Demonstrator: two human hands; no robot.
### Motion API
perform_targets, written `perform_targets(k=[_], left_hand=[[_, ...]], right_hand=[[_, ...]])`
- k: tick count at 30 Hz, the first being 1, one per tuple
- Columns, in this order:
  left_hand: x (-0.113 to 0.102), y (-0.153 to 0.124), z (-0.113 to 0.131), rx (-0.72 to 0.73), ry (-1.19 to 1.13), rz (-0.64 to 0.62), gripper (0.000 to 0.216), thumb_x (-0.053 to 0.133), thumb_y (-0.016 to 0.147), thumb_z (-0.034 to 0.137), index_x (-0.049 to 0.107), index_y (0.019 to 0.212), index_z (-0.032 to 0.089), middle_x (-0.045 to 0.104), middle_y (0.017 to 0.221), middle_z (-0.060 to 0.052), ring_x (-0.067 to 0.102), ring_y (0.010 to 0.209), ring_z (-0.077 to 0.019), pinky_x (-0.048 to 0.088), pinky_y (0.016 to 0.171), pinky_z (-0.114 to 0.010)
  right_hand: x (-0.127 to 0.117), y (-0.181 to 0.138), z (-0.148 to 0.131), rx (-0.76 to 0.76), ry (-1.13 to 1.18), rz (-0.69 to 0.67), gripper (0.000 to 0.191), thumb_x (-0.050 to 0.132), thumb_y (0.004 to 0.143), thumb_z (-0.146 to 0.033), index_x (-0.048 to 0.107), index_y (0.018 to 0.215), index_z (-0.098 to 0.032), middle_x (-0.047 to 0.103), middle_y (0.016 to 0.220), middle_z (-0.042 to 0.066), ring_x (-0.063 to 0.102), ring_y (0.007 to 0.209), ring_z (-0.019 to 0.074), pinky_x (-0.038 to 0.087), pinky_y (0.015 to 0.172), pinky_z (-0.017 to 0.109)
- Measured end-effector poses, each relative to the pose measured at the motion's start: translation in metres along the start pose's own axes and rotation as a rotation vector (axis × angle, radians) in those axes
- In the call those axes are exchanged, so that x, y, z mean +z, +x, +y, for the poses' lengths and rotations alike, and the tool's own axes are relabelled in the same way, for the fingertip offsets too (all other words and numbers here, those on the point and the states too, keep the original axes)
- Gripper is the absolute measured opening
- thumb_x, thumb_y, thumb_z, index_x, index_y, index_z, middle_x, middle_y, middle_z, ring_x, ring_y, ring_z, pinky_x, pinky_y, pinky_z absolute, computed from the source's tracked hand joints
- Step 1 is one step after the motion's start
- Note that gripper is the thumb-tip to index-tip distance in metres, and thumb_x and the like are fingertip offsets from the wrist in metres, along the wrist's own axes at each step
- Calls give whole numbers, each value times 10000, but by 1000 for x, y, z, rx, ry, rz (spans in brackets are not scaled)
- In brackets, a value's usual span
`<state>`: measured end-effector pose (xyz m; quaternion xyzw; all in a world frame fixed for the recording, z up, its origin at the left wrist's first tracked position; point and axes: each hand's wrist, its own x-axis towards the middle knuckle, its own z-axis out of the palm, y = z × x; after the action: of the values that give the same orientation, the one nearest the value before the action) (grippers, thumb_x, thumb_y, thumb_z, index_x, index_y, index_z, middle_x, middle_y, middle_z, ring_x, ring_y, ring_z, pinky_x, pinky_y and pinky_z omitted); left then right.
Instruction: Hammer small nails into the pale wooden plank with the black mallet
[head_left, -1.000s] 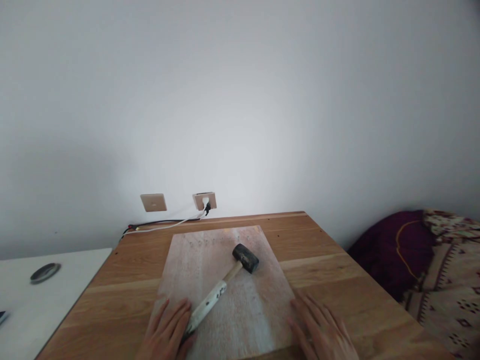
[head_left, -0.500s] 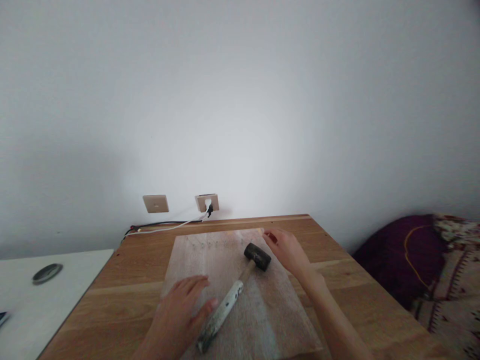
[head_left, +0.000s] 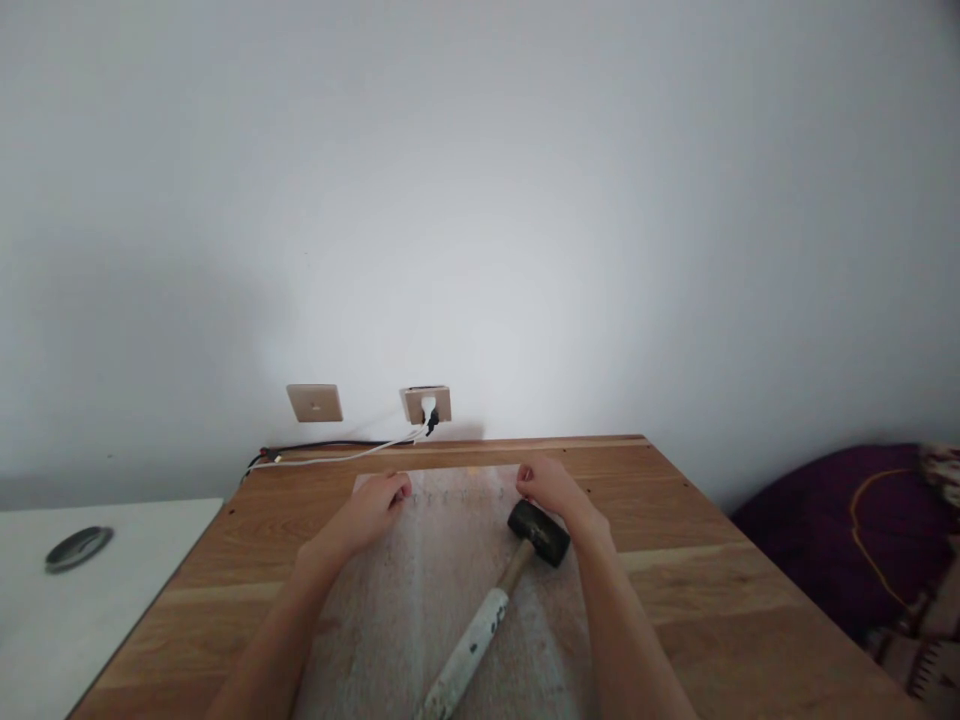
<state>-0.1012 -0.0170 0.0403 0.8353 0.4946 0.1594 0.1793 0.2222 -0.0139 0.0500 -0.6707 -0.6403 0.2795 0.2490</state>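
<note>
A rubber mallet [head_left: 480, 622] with a black head and a paint-spattered whitish handle lies diagonally on a pale wooden board [head_left: 390, 620]. Along the board's far side runs a row of several small thin nails [head_left: 446, 496], hard to make out. My left hand [head_left: 375, 508] is at the left end of that row, its fingers curled together. Near the far right corner of the board, my right hand [head_left: 549, 486] has its fingertips pinched, just beyond the mallet head. Whatever either hand's fingertips hold is too small or hidden to tell.
The board rests on a wooden table [head_left: 697, 620] against a white wall. Black and white cables [head_left: 330, 460] run along the table's back edge to a wall socket [head_left: 441, 405]. A white surface [head_left: 45, 640] with a dark round dish [head_left: 79, 548] stands left; a purple cushion [head_left: 832, 530] is right.
My left hand has moved from beside the mallet handle forward to the board's far left, its fingers curling in. The right hand stays by the far right corner. The view shifted slightly.
</note>
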Motion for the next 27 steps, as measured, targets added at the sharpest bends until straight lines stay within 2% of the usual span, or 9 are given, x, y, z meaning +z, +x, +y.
perform_targets(k=[4, 8, 11, 13, 16, 18, 20, 24, 27], left_hand=[[-7, 3, -5, -74, -268, 122, 60, 593, 732, 154, 630, 735, 201, 658, 744, -11, 596, 756, -190, 434, 737, -286], [-7, 7, -3, -299, -951, 353, 227, 684, 739, 377, 658, 838, 175, 657, 744, -16, 592, 684, -160, 462, 677, -270], [2, 9, 2, -404, -1229, 267, 276, 700, 720, 400, 654, 835, 153, 640, 730, -18, 574, 644, -136, 443, 632, -248], [9, 10, 6, -437, -1141, 212, 236, 655, 761, 392, 647, 778, 157, 592, 652, 6, 526, 578, -128, 397, 577, -244], [18, 10, 12, -347, -658, 197, 196, 627, 799, 360, 625, 723, 180, 570, 614, 13, 540, 601, -161, 371, 596, -266], [21, 8, 16, -222, -292, 147, 124, 617, 811, 304, 616, 760, 191, 612, 669, -6, 579, 677, -191, 380, 650, -283], [22, 5, 20, -129, -91, 84, 65, 551, 840, 220, 601, 805, 197, 651, 746, -35, 601, 743, -208, 387, 693, -296], [19, 3, 26, -96, -5, 90, 150, 459, 874, 165, 556, 767, 207, 671, 830, -70, 610, 823, -222, 398, 760, -314], [14, 6, 29, -181, -202, 205, 179, 538, 862, 297, 528, 703, 215, 624, 723, -32, 586, 748, -206, 402, 728, -306]], right_hand=[[-15, 5, -9, -69, 295, 148, 288, 533, 990, -424, 632, 1034, -157, 680, 983, 56, 648, 802, 149, 558, 698, 300], [-28, 1, -23, -145, 509, 220, 399, 372, 948, -557, 548, 886, -204, 642, 851, 47, 563, 652, 119, 444, 491, 223], [-23, -4, -29, -152, 514, 169, 442, 423, 880, -635, 552, 841, -215, 599, 744, 11, 456, 520, 102, 322, 394, 220], [-13, -5, -29, -131, 428, 116, 443, 496, 864, -632, 592, 800, -204, 569, 666, -12, 437, 493, 102, 316, 405, 224], [3, -3, -27, -65, 201, 71, 372, 686, 833, -506, 614, 676, -177, 598, 655, 4, 567, 627, 142, 459, 571, 260], [11, -1, -25, -13, 49, 52, 291, 721, 863, -412, 650, 743, -156, 675, 809, 32, 642, 808, 179, 527, 754, 329], [15, -1, -24, 31, -66, 21, 216, 678, 926, -369, 681, 948, -154, 698, 1023, 51, 660, 954, 198, 539, 873, 404], [20, -5, -23, 74, -171, -34, 281, 642, 962, -355, 645, 1184, -182, 654, 1230, 79, 651, 1062, 223, 550, 919, 443], [19, -3, -24, 62, -138, -24, 301, 639, 964, -350, 631, 1218, -189, 641, 1255, 83, 649, 1071, 226, 556, 913, 441]])
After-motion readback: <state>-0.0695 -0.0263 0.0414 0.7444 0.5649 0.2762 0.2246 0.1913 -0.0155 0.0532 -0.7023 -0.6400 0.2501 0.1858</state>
